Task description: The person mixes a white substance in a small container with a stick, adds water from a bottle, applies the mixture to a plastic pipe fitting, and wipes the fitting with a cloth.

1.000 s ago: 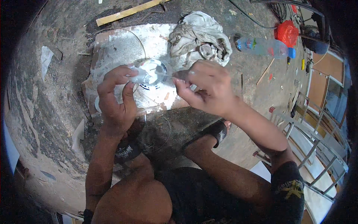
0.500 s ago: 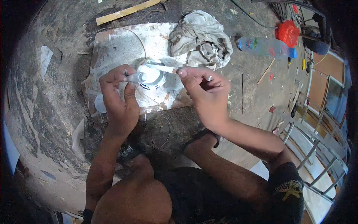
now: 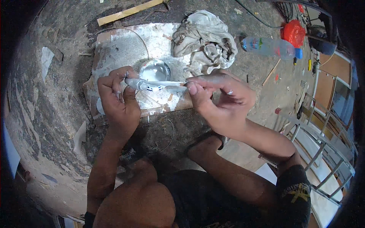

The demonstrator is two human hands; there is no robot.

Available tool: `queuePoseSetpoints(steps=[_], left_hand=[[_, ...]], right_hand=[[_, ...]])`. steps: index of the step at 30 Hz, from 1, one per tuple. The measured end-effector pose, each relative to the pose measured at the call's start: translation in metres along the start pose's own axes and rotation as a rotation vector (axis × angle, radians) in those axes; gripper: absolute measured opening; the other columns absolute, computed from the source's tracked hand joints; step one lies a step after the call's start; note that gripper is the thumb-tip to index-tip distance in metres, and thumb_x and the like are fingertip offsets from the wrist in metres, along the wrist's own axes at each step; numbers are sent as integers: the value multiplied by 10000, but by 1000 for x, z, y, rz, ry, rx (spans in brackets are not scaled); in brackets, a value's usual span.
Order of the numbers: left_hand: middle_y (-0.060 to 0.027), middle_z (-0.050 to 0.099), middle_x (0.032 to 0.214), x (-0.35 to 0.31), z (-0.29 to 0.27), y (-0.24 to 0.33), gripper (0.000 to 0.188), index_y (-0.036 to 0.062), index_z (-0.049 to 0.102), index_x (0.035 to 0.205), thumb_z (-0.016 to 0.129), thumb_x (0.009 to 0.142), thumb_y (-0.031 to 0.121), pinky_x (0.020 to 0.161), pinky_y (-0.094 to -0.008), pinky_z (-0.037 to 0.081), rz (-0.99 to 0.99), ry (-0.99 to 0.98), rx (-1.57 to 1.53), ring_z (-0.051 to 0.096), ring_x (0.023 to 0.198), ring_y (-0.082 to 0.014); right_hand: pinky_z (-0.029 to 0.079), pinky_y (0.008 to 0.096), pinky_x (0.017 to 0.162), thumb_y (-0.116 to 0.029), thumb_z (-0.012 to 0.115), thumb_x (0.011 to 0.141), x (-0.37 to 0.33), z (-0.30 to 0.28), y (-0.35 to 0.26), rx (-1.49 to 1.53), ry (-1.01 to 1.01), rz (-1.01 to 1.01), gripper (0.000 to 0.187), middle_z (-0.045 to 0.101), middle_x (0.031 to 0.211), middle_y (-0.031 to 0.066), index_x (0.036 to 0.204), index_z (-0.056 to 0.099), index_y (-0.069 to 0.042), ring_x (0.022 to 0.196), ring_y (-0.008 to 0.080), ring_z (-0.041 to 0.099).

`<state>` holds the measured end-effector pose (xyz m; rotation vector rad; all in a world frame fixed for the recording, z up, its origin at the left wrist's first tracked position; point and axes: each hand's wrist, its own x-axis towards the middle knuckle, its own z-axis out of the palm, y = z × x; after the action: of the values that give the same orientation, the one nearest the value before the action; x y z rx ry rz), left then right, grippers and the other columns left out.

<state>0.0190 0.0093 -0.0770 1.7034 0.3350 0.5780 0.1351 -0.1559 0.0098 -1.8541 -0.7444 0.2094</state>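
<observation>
My left hand (image 3: 121, 97) is closed round a small, pale grey, tube-shaped piece (image 3: 136, 83) smeared with white; its exact kind is unclear. My right hand (image 3: 224, 100) pinches the end of a thin stick (image 3: 169, 84) coated in white. The stick lies level between the hands, its far end at the mouth of the tube-shaped piece; I cannot tell whether it goes inside. Just beyond them stands a round tub (image 3: 166, 68) holding a white, paint-like liquid. Beneath the tub is a white-splashed board (image 3: 114, 49) on the floor.
A crumpled, stained cloth (image 3: 205, 38) rests on the board's far right. Beside it a clear plastic bottle (image 3: 266, 46) lies on its side, close to a red plastic bag (image 3: 292, 33). A wooden strip (image 3: 129, 12) lies beyond the board. At right stands a metal frame (image 3: 323, 148).
My right hand has drawn the stick back from over the tub and moved right and nearer. The stick now reaches the mouth of the piece in my left hand, which has barely shifted.
</observation>
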Motion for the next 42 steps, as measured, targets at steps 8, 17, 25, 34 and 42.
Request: queuePoseSetpoints(steps=[8,17,25,34,42], left_hand=[[-157,540,969,3,-2,7,232,57,324,905,502,944,202,852,-312,411,22,-1,69,515,872,-177],[-157,552,965,8,-6,8,231,62,316,888,508,937,182,823,-319,428,76,-39,161,536,854,-183],[-98,534,994,4,-11,-2,324,51,333,963,580,908,254,927,-383,399,53,-24,205,520,925,-200],[-183,488,1024,7,6,5,320,53,266,942,556,904,181,1013,-500,401,96,107,-183,533,1001,-208],[-171,492,1031,0,10,10,306,36,273,980,561,894,94,997,-474,425,65,176,-217,552,1005,-228]], right_hand=[[373,224,422,-2,732,664,8,-2,-12,-169,-66,-164,138,522,551,21,796,697,-29,449,92,487],[367,291,440,-11,695,675,26,-4,-9,-209,-334,-385,152,495,591,38,819,653,-34,478,169,477],[356,286,426,-18,718,654,23,-22,-4,-212,-260,-362,95,512,573,39,724,658,-37,460,168,465],[356,288,417,-32,710,645,18,-17,6,-261,-183,-393,89,512,571,46,712,653,-43,453,192,471],[358,195,487,-63,694,792,9,8,10,60,71,73,61,552,619,-4,772,664,-14,544,47,466]])
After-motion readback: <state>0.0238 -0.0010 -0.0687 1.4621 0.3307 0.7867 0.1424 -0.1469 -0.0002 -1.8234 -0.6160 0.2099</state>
